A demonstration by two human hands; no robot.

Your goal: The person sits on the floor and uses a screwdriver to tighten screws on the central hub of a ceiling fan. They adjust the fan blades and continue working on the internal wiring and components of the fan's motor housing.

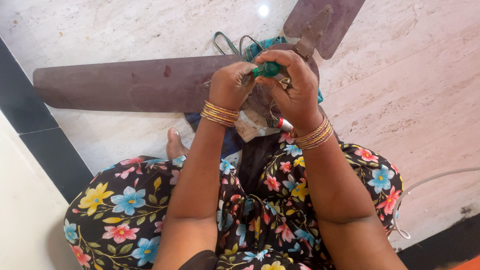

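Right hand [295,92] is seen curled over a green screwdriver handle [266,69], which is clasped between its thumb and bent fingers. That handle is held upright above the hub of a dark brown ceiling fan [145,82], and only its rounded green top is shown; the shaft below is hidden by the hands. Left hand [231,85] is closed just beside the handle on its left, with its fingertips pressed in at the tool's lower part, though exactly what is pinched there cannot be told. Both hands are brought close together, nearly touching, directly over the fan's middle.

The fan is laid flat on a pale marble floor [410,90]. One long blade is stretched out to the left of the hands, and a second blade [325,25] is angled up toward the top of the view, fixed by a metal bracket. A teal cloth [260,46] is bunched behind the hub. Gold bangles [219,113] are worn on both wrists. A black dress with coloured flowers [260,215] is spread across the lap below, and a bare foot [175,145] is tucked beside it. A thin white cable [430,181] is curved on the floor at the right.
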